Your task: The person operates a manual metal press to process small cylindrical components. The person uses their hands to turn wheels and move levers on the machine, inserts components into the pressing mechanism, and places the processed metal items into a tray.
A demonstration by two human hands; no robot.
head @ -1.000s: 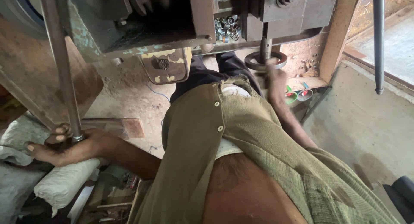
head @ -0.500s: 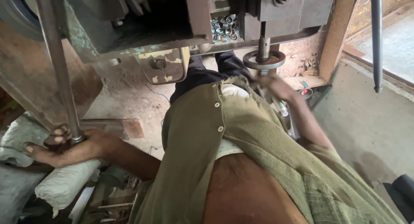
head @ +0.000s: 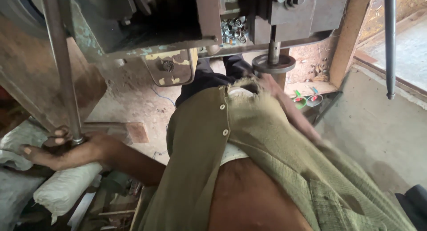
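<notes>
My left hand [head: 66,146] is closed around the lower end of a long grey metal rod [head: 60,66] that rises at the left of a heavy press machine [head: 147,22]. Blurred by motion, my right hand [head: 270,85] is just under the round metal disc [head: 273,64] on the press's vertical shaft, close to my olive shirt [head: 249,137]. Whether it holds anything cannot be made out. A heap of small shiny metal rings [head: 233,30] lies on the press bed above.
White sacks [head: 66,186] lie under my left arm. A second thin vertical rod [head: 390,44] hangs at the right. Small red and green pieces [head: 307,99] sit on a ledge by a wooden post [head: 351,35]. A concrete floor [head: 382,133] lies to the right.
My right hand has dropped from the disc on the shaft down toward my chest. My left hand has stayed on the rod.
</notes>
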